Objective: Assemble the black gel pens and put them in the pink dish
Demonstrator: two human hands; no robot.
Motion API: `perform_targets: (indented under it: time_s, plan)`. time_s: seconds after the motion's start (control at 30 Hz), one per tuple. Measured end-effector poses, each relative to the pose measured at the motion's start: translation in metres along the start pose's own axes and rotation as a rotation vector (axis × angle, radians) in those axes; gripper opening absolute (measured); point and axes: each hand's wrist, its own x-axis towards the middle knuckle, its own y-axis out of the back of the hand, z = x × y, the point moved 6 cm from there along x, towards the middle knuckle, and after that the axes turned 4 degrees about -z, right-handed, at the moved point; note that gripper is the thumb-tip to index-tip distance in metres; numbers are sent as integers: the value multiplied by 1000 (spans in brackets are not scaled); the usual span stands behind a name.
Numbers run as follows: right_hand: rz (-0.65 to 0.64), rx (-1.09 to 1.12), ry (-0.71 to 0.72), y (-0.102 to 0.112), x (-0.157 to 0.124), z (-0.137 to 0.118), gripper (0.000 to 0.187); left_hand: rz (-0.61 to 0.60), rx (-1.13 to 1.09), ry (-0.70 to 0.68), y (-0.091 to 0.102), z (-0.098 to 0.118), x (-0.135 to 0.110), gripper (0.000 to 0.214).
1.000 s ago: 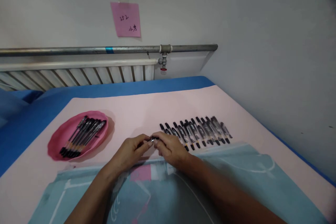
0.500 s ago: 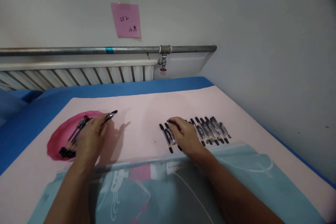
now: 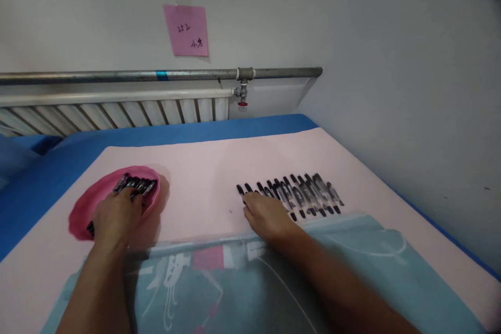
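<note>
My left hand [image 3: 116,212] lies palm down over the pink tray [image 3: 80,209], its fingertips on the bundle of black pens [image 3: 138,186] inside. The back of the hand hides its fingers, so its grip is unclear. My right hand [image 3: 265,214] rests at the left end of a row of black pens [image 3: 301,195] laid side by side on the pink sheet [image 3: 203,167]. Its fingers are curled down and pinched on the leftmost pen [image 3: 239,190] of that row.
A light blue printed cloth [image 3: 352,271] covers the near part of the surface under both forearms. Blue bedding [image 3: 176,133] borders the pink sheet at the back and left. A radiator [image 3: 117,112] and a metal pipe [image 3: 195,73] run along the wall.
My hands were together at the centre on one pen. The left hand carried that pen left and lowered onto the pink tray; the right hand went to the left end of the pen row.
</note>
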Motion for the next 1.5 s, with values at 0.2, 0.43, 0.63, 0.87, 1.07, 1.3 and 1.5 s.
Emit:
perform_targets:
  time_s: [0.2, 0.43, 0.63, 0.87, 1.07, 1.3, 1.5]
  plan:
    - [-130, -38, -19, -8, -4, -14, 16, 255, -200, -122, 31, 52, -22, 36]
    - [50, 258, 27, -7, -1, -16, 22, -457, -1054, -229, -28, 133, -64, 31]
    - [50, 629, 253, -5, -8, -42, 26, -687, -1479, -14, -43, 147, -78, 32]
    - [237, 189, 119, 6, 3, -9, 15, -647, -1591, 32, -37, 138, -71, 34]
    - [149, -138, 41, -2, 16, 3, 15, -739, -1542, 35, -40, 142, -76, 37]
    - [148, -124, 219, -5, 15, -25, 25, -691, -1529, -15, -39, 139, -73, 38]
    - [-11, -62, 73, -17, 13, -29, 25, -643, -1421, -94, -29, 137, -74, 42]
